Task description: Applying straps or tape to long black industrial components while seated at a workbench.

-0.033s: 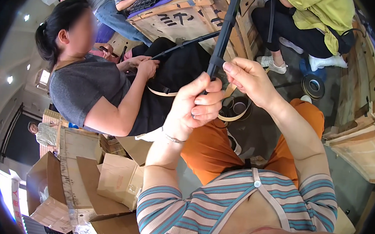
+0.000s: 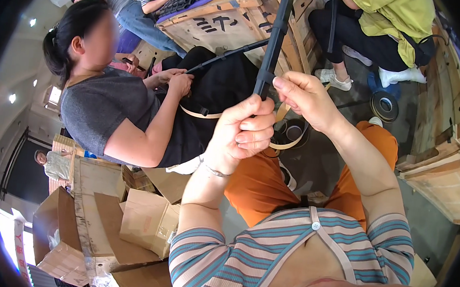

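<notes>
My left hand (image 2: 245, 126) is wrapped round the lower end of a long dark bar (image 2: 276, 38), which slants up and away from me. Dark bands circle the bar at intervals. At the lowest band (image 2: 266, 77), the thumb and fingertips of my right hand (image 2: 304, 98) are pinched together, right beside the bar. Whatever lies between those fingertips is too small to make out. Below my right hand hangs a narrow tan strip (image 2: 283, 113), which curves down toward dark rolls near the floor.
A person (image 2: 117, 94) on my left handles a similar dark bar (image 2: 227, 55). Another person in yellow-green (image 2: 395, 22) sits at the far right. Wooden crates (image 2: 211, 24) stand ahead, open cardboard boxes (image 2: 146, 217) at lower left. A tape roll (image 2: 385, 106) lies on the floor.
My left hand has shifted slightly to the right, with its fingers still closed round the bar's end. My right hand has hardly moved.
</notes>
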`<state>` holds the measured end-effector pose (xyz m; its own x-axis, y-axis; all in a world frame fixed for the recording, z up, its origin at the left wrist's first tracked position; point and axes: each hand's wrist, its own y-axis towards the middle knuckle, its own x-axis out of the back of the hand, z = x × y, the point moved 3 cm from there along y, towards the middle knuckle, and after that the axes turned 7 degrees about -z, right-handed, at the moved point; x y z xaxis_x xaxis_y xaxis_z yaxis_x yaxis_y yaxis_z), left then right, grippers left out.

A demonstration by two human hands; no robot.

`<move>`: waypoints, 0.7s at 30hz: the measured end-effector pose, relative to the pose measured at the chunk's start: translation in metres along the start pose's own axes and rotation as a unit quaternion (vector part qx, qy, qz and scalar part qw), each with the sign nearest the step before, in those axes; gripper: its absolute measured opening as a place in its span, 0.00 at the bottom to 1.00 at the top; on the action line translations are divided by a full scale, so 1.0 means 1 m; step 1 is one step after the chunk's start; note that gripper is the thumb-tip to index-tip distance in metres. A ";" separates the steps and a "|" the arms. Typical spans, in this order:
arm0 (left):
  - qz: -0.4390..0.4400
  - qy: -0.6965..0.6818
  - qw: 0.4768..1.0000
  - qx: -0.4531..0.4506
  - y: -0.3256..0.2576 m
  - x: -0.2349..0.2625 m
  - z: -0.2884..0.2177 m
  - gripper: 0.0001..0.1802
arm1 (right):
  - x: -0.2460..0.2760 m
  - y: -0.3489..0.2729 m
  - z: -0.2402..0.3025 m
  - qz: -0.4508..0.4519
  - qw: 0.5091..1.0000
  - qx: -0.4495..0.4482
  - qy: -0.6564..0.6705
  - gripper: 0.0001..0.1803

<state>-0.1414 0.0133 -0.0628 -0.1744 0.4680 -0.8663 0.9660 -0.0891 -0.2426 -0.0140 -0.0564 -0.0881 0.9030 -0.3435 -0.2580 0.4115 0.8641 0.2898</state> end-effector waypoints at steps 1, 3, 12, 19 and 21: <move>0.035 -0.013 0.999 0.006 0.002 0.002 0.002 0.15 | -0.002 0.001 0.000 0.000 1.000 0.001 0.001 0.18; 0.079 -0.059 0.995 0.021 0.004 0.005 0.004 0.15 | -0.009 0.001 0.002 0.013 0.999 -0.022 0.032 0.16; 0.255 -0.114 0.960 0.023 0.004 0.009 0.009 0.15 | -0.011 -0.003 0.012 0.052 0.998 0.018 0.037 0.10; 0.148 -0.026 0.988 -0.038 0.008 0.025 0.007 0.15 | -0.010 -0.011 0.032 -0.021 0.993 0.066 -0.094 0.09; 0.142 -0.006 0.989 -0.049 0.008 0.029 0.007 0.15 | -0.008 -0.009 0.029 -0.039 0.985 0.090 -0.142 0.10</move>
<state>-0.1401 0.0202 -0.0928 0.1056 0.4254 -0.8988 0.9901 -0.1291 0.0553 -0.0210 -0.0719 -0.0614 0.8559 -0.5165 -0.0258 0.4725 0.7607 0.4451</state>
